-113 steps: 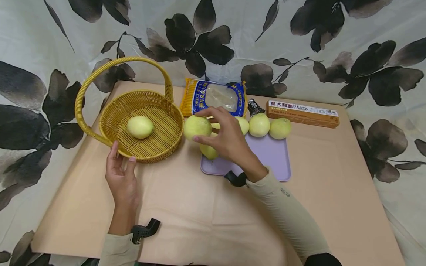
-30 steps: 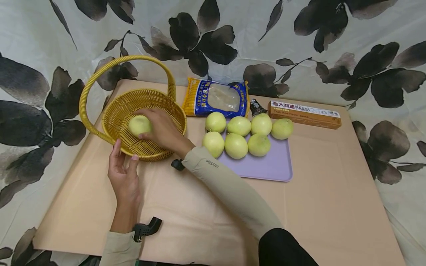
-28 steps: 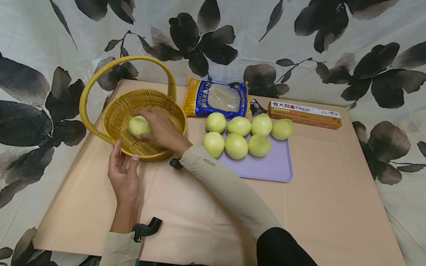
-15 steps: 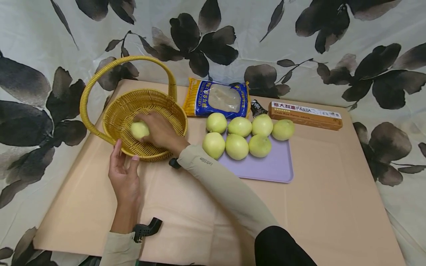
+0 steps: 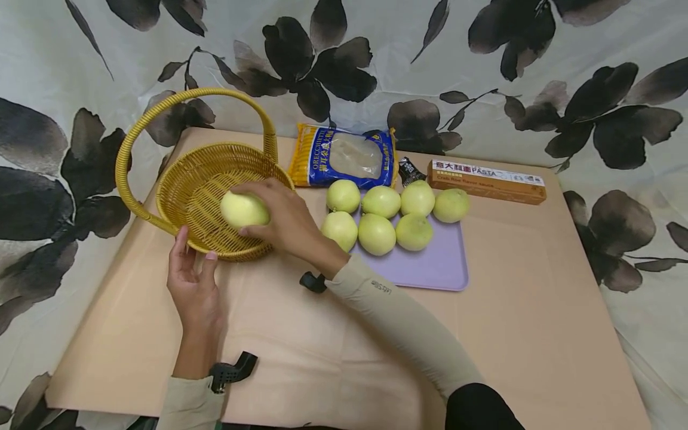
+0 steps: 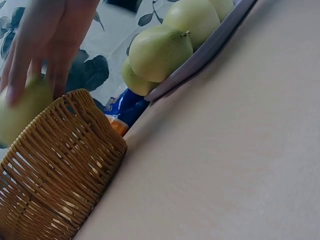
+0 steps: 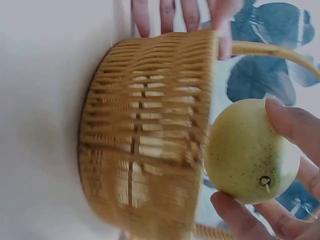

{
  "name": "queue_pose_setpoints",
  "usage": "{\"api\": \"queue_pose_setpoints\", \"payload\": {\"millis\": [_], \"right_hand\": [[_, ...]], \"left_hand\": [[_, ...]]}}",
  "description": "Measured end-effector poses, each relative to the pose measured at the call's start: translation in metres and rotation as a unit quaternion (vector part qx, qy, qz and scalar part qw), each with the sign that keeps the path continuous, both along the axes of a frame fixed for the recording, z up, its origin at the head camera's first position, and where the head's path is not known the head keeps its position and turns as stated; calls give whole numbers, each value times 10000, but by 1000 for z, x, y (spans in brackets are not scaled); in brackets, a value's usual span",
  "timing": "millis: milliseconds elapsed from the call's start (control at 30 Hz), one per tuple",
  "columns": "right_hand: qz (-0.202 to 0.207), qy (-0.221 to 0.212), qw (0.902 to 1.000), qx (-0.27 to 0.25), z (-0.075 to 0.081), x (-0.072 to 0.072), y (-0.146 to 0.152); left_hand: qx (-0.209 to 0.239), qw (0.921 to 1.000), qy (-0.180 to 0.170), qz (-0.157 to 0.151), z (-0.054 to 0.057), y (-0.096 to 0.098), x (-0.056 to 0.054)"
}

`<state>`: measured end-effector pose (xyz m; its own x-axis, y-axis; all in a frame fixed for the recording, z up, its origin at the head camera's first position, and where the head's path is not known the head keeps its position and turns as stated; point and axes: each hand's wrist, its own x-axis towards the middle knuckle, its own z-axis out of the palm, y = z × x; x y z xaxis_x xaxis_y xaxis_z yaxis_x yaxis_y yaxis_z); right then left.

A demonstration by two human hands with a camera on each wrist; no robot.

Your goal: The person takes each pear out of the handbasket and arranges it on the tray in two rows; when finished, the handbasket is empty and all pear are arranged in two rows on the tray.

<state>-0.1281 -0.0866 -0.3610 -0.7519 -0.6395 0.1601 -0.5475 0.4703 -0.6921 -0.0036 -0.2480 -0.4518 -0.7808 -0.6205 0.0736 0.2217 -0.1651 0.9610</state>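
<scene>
In the head view, my right hand [image 5: 287,221] grips a yellow-green pear [image 5: 243,210] between thumb and fingers, over the yellow wicker basket [image 5: 212,173]. The right wrist view has this pear [image 7: 250,150] level with the basket's rim, its stem showing. My left hand [image 5: 194,292] steadies the basket's near side, with fairly straight fingers [image 7: 167,15] against the woven wall. To the right, several more pears [image 5: 376,234] sit in two rows on a light purple tray [image 5: 435,272]. The left wrist view catches the basket's outer wall [image 6: 65,165] and some tray pears [image 6: 160,52].
Behind the tray lie a blue and yellow pasta bag [image 5: 344,156], a small black packet [image 5: 410,172] and a brown pasta box [image 5: 486,182]. The basket's tall handle [image 5: 126,155] arches on its left and back. A floral cloth [image 5: 408,36] hangs behind the table.
Earlier my right hand held another pear by the tray; that one now sits with the others. Since then it has taken the basket's pear, raised it and shifted it right. The left hand stays put.
</scene>
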Motion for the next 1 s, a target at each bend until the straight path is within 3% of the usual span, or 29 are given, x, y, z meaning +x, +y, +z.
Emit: {"api": "queue_pose_setpoints", "payload": {"millis": [300, 533, 800, 1000], "right_hand": [[-540, 254, 9939, -924, 6, 18, 71], [-1215, -73, 9823, -1427, -1, 29, 129], [-2119, -57, 9655, -1515, -1, 40, 192], [-2941, -84, 9453, -1409, -7, 44, 245]], "left_hand": [[70, 10000, 47, -28, 1, -2, 1], [91, 9999, 51, -77, 1, 0, 0], [162, 9998, -30, 81, 2, -1, 0], [82, 9999, 59, -10, 1, 0, 0]]}}
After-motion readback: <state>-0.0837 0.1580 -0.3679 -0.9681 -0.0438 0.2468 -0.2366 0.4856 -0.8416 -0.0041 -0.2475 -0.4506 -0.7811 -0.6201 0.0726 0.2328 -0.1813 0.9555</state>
